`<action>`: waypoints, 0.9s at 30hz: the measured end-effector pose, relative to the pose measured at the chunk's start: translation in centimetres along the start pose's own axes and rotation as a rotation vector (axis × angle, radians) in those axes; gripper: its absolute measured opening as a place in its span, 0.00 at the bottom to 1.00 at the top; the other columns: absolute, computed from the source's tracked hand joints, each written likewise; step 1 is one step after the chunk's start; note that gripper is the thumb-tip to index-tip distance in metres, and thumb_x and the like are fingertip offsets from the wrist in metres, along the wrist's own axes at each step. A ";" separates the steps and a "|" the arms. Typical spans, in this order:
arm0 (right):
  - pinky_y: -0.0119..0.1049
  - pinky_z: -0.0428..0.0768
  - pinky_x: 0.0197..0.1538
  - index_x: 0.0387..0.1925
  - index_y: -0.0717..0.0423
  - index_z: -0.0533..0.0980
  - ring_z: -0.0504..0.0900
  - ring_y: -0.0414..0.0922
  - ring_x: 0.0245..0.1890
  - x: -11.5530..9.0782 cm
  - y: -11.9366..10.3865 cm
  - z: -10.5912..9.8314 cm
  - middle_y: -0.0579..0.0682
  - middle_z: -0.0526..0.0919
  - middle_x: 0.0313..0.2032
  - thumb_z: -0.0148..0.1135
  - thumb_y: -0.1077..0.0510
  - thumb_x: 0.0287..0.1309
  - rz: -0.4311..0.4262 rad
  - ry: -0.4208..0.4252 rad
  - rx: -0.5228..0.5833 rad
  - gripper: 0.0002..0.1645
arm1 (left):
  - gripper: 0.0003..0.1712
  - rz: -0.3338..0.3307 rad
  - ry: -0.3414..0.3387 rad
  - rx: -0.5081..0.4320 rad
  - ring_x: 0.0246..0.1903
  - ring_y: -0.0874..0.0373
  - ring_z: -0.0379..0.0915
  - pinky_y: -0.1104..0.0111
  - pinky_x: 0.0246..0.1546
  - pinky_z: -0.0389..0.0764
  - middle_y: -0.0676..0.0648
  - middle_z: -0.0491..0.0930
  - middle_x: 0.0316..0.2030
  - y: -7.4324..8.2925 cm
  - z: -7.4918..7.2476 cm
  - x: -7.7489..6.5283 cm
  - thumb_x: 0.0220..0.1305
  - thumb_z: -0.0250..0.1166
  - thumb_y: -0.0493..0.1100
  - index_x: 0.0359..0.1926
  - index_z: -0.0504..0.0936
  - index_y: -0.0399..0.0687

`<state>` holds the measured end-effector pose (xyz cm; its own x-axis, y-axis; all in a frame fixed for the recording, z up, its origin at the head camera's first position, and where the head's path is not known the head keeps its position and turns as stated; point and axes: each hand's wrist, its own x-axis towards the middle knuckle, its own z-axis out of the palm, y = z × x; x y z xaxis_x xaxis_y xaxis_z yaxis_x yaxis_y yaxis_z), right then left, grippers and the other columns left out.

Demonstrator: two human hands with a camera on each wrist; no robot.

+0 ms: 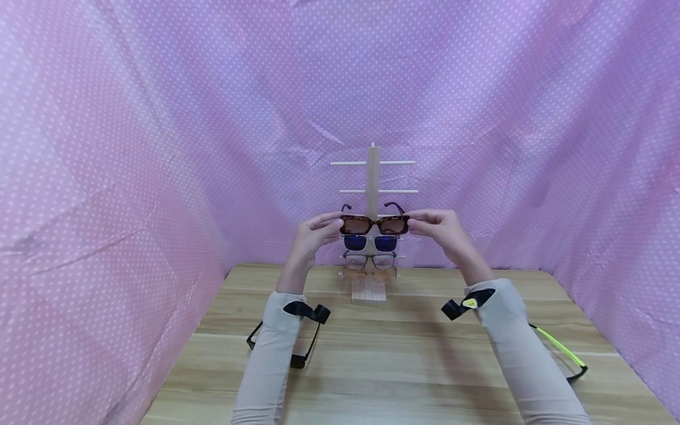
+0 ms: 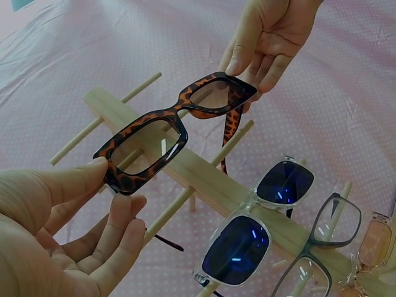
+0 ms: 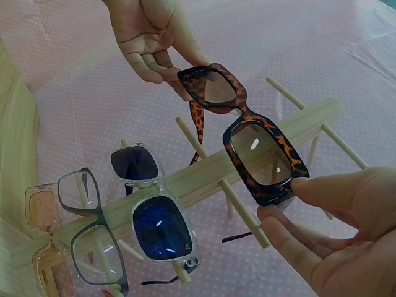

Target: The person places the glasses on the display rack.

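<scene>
Brown tortoiseshell sunglasses (image 1: 393, 225) are held level in front of a wooden display stand (image 1: 373, 177), temples pointing back toward it. My left hand (image 1: 310, 239) pinches one outer end of the frame between thumb and fingers; my right hand (image 1: 445, 233) pinches the other. In the left wrist view, the tortoiseshell frame (image 2: 176, 114) is near a wooden peg (image 2: 170, 215). Whether it rests on that peg, I cannot tell. Just below hang clear-framed sunglasses with dark blue lenses (image 3: 162, 229), apart from my fingers.
Lower on the stand are grey-framed eyeglasses (image 1: 383, 261) and orange-tinted glasses (image 1: 385, 275). Bare pegs (image 1: 398, 162) stick out above. Black-framed glasses (image 1: 298, 360) lie on the table by the left forearm, green-and-black glasses (image 1: 563, 348) by the right. A pink dotted cloth (image 1: 239, 118) surrounds the table.
</scene>
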<state>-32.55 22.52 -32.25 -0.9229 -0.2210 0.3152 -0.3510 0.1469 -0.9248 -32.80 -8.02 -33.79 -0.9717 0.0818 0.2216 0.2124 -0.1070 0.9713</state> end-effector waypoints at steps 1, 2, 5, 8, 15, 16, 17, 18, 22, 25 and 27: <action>0.32 0.86 0.53 0.57 0.75 0.76 0.89 0.35 0.40 0.0 0.0 0.0 0.39 0.91 0.39 0.65 0.64 0.67 0.000 0.006 0.006 0.22 | 0.20 -0.003 0.006 -0.002 0.35 0.60 0.83 0.58 0.54 0.86 0.55 0.86 0.36 0.0 0.0 0.0 0.67 0.69 0.37 0.58 0.82 0.36; 0.31 0.86 0.53 0.57 0.76 0.76 0.89 0.35 0.40 0.1 0.1 0.1 0.38 0.91 0.39 0.64 0.64 0.67 0.000 0.012 0.010 0.22 | 0.20 -0.007 0.011 -0.001 0.35 0.60 0.83 0.58 0.54 0.86 0.55 0.86 0.36 0.1 0.0 0.0 0.67 0.69 0.37 0.58 0.83 0.36; 0.29 0.86 0.51 0.58 0.77 0.75 0.88 0.33 0.39 0.2 0.2 0.1 0.35 0.90 0.37 0.64 0.65 0.68 -0.005 0.028 0.020 0.23 | 0.20 -0.016 0.020 0.002 0.35 0.61 0.83 0.59 0.53 0.87 0.55 0.86 0.36 0.1 0.1 0.1 0.67 0.69 0.38 0.58 0.83 0.37; 0.28 0.86 0.49 0.58 0.78 0.74 0.88 0.33 0.37 0.3 0.2 0.2 0.34 0.90 0.36 0.63 0.65 0.68 -0.013 0.044 0.027 0.23 | 0.20 -0.022 0.024 0.001 0.35 0.61 0.83 0.60 0.51 0.87 0.55 0.86 0.36 0.1 0.1 0.2 0.67 0.70 0.38 0.58 0.83 0.38; 0.26 0.86 0.48 0.57 0.78 0.75 0.88 0.33 0.34 0.6 0.3 0.5 0.33 0.89 0.35 0.64 0.66 0.67 -0.020 0.081 0.037 0.22 | 0.20 -0.031 0.044 -0.037 0.35 0.60 0.84 0.59 0.51 0.88 0.55 0.86 0.35 -0.3 0.2 0.7 0.66 0.70 0.37 0.58 0.83 0.37; 0.26 0.86 0.48 0.57 0.79 0.75 0.88 0.33 0.34 0.6 0.4 0.6 0.33 0.89 0.35 0.64 0.67 0.67 -0.024 0.084 0.038 0.22 | 0.20 -0.030 0.045 -0.042 0.35 0.61 0.84 0.59 0.51 0.88 0.55 0.86 0.36 -0.3 0.3 0.8 0.66 0.70 0.37 0.58 0.83 0.37; 0.26 0.86 0.48 0.57 0.79 0.75 0.88 0.33 0.34 0.6 0.5 0.6 0.33 0.90 0.35 0.64 0.67 0.67 -0.029 0.089 0.038 0.22 | 0.20 -0.030 0.047 -0.046 0.34 0.61 0.84 0.59 0.50 0.88 0.55 0.86 0.36 -0.4 0.3 0.9 0.66 0.70 0.37 0.58 0.83 0.37; 0.26 0.86 0.48 0.57 0.79 0.75 0.88 0.33 0.34 0.7 0.6 0.7 0.34 0.90 0.35 0.64 0.67 0.67 -0.034 0.093 0.038 0.22 | 0.20 -0.029 0.049 -0.051 0.34 0.61 0.84 0.60 0.50 0.88 0.55 0.86 0.36 -0.4 0.3 0.9 0.66 0.70 0.37 0.58 0.83 0.37; 0.27 0.86 0.48 0.56 0.76 0.77 0.88 0.35 0.35 0.9 0.9 0.8 0.37 0.90 0.38 0.64 0.66 0.67 -0.055 0.115 0.021 0.20 | 0.21 -0.025 0.061 -0.057 0.34 0.63 0.84 0.61 0.50 0.88 0.55 0.86 0.35 -0.5 0.4 1.1 0.66 0.70 0.37 0.58 0.82 0.36; 0.27 0.86 0.48 0.56 0.74 0.78 0.89 0.36 0.35 1.1 1.0 0.9 0.43 0.91 0.41 0.64 0.64 0.67 -0.061 0.131 0.008 0.20 | 0.20 -0.024 0.074 -0.062 0.34 0.63 0.85 0.61 0.50 0.88 0.56 0.86 0.35 -0.6 0.5 1.2 0.66 0.70 0.37 0.58 0.83 0.36; 0.27 0.86 0.47 0.56 0.74 0.78 0.89 0.37 0.36 1.2 1.1 1.0 0.49 0.91 0.43 0.65 0.64 0.67 -0.065 0.138 0.004 0.20 | 0.20 -0.024 0.081 -0.070 0.34 0.63 0.85 0.61 0.51 0.87 0.56 0.86 0.35 -0.7 0.5 1.2 0.66 0.70 0.37 0.58 0.83 0.36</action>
<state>-33.93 21.47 -33.13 -0.9112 -0.0955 0.4007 -0.4106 0.1329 -0.9021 -34.08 -7.34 -34.11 -0.9822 0.0051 0.1879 0.1841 -0.1754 0.9671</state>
